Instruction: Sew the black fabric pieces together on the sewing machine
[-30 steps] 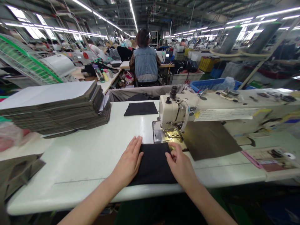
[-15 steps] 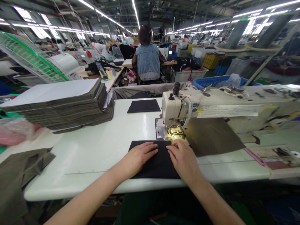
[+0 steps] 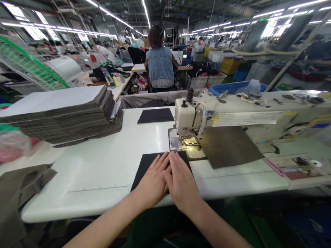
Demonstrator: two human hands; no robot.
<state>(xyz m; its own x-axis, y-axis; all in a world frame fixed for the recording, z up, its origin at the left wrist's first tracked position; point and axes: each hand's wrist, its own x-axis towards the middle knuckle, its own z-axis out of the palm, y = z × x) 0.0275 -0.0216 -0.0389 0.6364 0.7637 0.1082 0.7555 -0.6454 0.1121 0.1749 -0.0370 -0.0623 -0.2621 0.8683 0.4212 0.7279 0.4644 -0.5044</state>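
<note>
A black fabric piece (image 3: pixel 141 170) lies flat at the front of the pale sewing table, just before the needle plate. My left hand (image 3: pixel 155 177) rests flat on it with the fingers stretched out. My right hand (image 3: pixel 179 179) lies on the same cloth, fingers extended, its thumb side meeting or overlapping the left hand's fingers. Between them they cover much of the cloth's middle. Right behind the fingertips stands the sewing machine (image 3: pixel 187 117), its lamp lighting the plate below the needle. An olive fabric panel (image 3: pixel 230 146) lies under the machine arm.
At the back left sits a tall stack of olive pieces (image 3: pixel 74 120) topped with white paper. Another dark piece (image 3: pixel 155 115) lies behind the machine head's left. Olive cloth (image 3: pixel 23 186) hangs over the left edge. A small parts tray (image 3: pixel 301 167) is at right. A person (image 3: pixel 160 65) sits ahead.
My right hand has moved left, from the cloth's right upper edge to beside my left hand. My left hand has shifted slightly down, and the right hand's bent fingers have straightened.
</note>
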